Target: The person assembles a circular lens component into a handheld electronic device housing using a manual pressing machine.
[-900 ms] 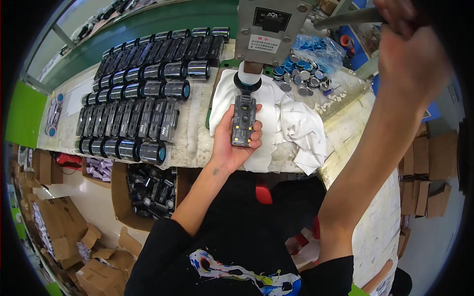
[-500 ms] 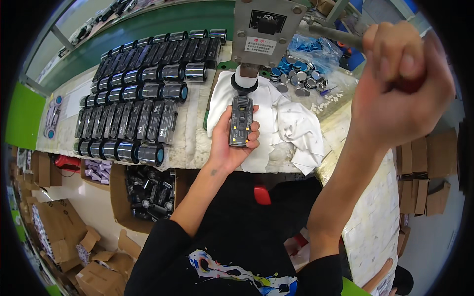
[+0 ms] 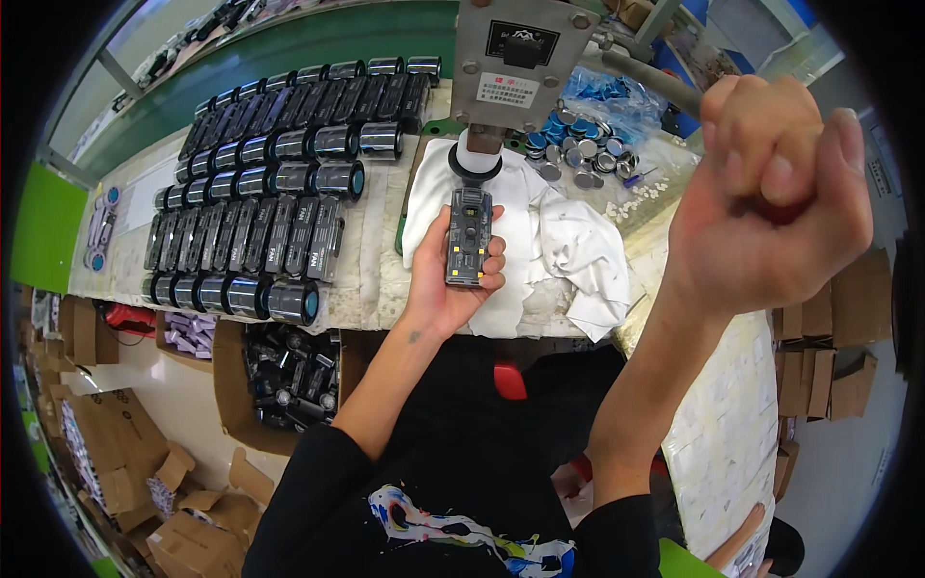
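Note:
My left hand [image 3: 438, 279] is closed around a dark see-through electronic device [image 3: 465, 246], long and boxy with small yellow squares on its near end. Its far end sits under the black round tip [image 3: 476, 171] of a grey hand press [image 3: 525, 82]; whether they press together I cannot tell. Up at the right, my right hand [image 3: 771, 202] is wrapped in a fist round the press lever [image 3: 650, 77], hiding the lever's end. Beneath the device a white cloth [image 3: 578, 246] covers the work surface.
Rows of similar dark devices [image 3: 275, 236] fill the table's left side. Loose silver and blue discs [image 3: 583, 154] lie right of the press, beside a blue plastic bag [image 3: 617, 91]. Below the table edge stands a cardboard box [image 3: 234, 385] of dark parts. Another person's arm [image 3: 737, 539] shows at lower right.
My right hand has come down slightly, and the lever tilts a little lower with it. The left hand and the device stay almost in place.

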Demonstrator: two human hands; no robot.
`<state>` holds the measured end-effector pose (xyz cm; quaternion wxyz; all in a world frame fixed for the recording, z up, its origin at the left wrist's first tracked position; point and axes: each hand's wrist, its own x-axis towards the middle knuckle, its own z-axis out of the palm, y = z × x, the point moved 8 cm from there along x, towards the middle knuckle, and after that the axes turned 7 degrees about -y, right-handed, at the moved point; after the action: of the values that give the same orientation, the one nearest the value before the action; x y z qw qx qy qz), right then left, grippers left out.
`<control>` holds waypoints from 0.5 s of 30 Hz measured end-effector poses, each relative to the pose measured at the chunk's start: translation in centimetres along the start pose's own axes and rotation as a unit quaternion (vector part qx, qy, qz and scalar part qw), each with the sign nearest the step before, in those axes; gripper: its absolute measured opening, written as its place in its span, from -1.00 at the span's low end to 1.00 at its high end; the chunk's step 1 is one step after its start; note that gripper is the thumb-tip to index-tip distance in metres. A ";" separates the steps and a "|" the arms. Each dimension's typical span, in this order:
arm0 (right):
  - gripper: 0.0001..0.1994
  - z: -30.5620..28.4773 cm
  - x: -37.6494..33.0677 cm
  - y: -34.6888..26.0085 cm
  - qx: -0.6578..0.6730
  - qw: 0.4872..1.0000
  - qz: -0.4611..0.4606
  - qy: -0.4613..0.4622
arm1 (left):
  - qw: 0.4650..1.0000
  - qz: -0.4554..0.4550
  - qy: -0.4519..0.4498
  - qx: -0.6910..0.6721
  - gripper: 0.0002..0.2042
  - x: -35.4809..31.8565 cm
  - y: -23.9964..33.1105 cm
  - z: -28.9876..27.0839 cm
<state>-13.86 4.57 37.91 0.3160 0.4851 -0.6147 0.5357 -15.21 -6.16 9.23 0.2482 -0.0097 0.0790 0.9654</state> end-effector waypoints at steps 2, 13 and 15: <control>-0.67 -0.2 -0.3 0.2 0.006 1.000 0.008 0.020 | 1.000 0.002 -0.002 0.004 -0.47 0.0 0.0 0.2; -0.66 -1.6 0.5 1.0 0.061 0.993 0.041 0.093 | 1.000 0.000 -0.003 0.024 -0.46 -0.2 -0.2 0.3; -0.70 -2.3 2.1 2.3 0.111 0.991 0.059 0.054 | 1.000 0.000 0.000 0.028 -0.46 -1.0 -0.2 0.2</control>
<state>-17.00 6.15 39.53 0.2611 0.4505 -0.5607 0.6438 -14.29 -6.46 9.42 0.2482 -0.0027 0.1061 0.9629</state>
